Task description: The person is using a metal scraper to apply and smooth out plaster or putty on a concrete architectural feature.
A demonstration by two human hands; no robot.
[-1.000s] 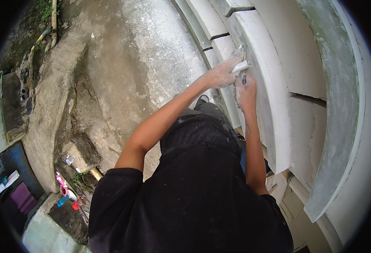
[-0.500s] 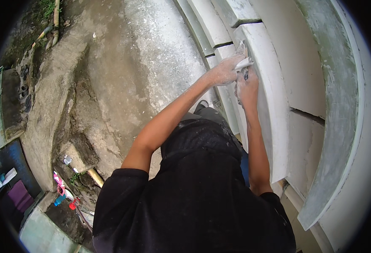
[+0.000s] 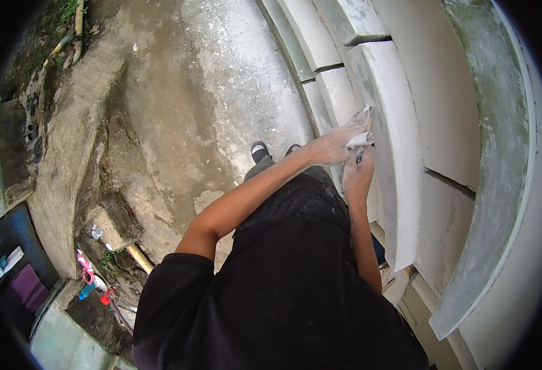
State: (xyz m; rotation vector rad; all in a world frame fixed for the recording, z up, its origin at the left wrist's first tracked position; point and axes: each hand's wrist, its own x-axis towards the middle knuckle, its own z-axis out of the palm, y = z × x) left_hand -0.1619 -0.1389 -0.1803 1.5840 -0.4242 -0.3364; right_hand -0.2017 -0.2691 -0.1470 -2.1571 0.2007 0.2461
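Observation:
My left hand (image 3: 335,145), coated in white dust, reaches across to the pale wall ledge (image 3: 400,166) on the right. Its fingers are closed round a white curved piece (image 3: 360,140), thin like a rolled sheet; its exact kind does not show. Just below, my right hand (image 3: 358,179) is closed round a small tool with a dark handle (image 3: 359,155). Most of that tool is hidden by my fingers. Both hands are close together against the near side of the ledge. Whether the two held things touch cannot be made out.
Stepped white and grey ledges (image 3: 311,37) run along the right, with a greenish-grey curved band (image 3: 499,154) farther out. My shoes (image 3: 260,150) stand on a concrete path (image 3: 246,80) spattered white. At left are a rough concrete edge (image 3: 67,166), a pipe (image 3: 139,259) and colourful litter (image 3: 86,268).
Both hands have moved back toward my body along the ledge, still close together and holding the same things. More of my legs and both shoes now show.

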